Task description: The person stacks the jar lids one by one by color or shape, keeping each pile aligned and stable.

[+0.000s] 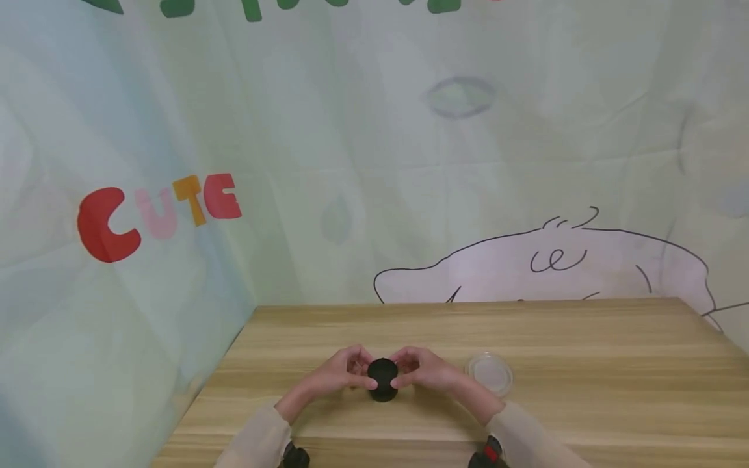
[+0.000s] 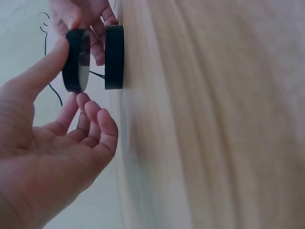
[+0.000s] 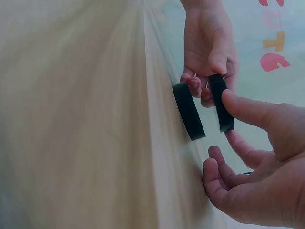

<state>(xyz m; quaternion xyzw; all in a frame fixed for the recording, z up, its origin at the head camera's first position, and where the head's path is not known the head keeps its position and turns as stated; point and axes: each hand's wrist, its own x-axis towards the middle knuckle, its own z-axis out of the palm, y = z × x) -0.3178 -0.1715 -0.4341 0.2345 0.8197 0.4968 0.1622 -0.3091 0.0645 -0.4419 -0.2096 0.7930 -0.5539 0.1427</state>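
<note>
A shallow black round lid-like piece point(image 1: 383, 376) is held level between both hands, its underside pale and partly see-through in the left wrist view. My left hand point(image 1: 342, 373) pinches one edge with thumb and fingers. Opposite it, my right hand point(image 1: 426, 370) pinches the other edge. Just below, a second black round piece point(image 2: 114, 57) of similar size stands on the wooden table point(image 1: 585, 377), with a gap between the two. The right wrist view also shows this lower piece point(image 3: 188, 112) apart from the held one. Its top is hidden from the head view.
A clear round plastic lid or shallow dish point(image 1: 490, 374) lies on the table beyond the right forearm. Behind the table's far edge hangs a printed cloth point(image 1: 351, 162) with coloured letters and a line drawing. Dark straps sit at both wrists.
</note>
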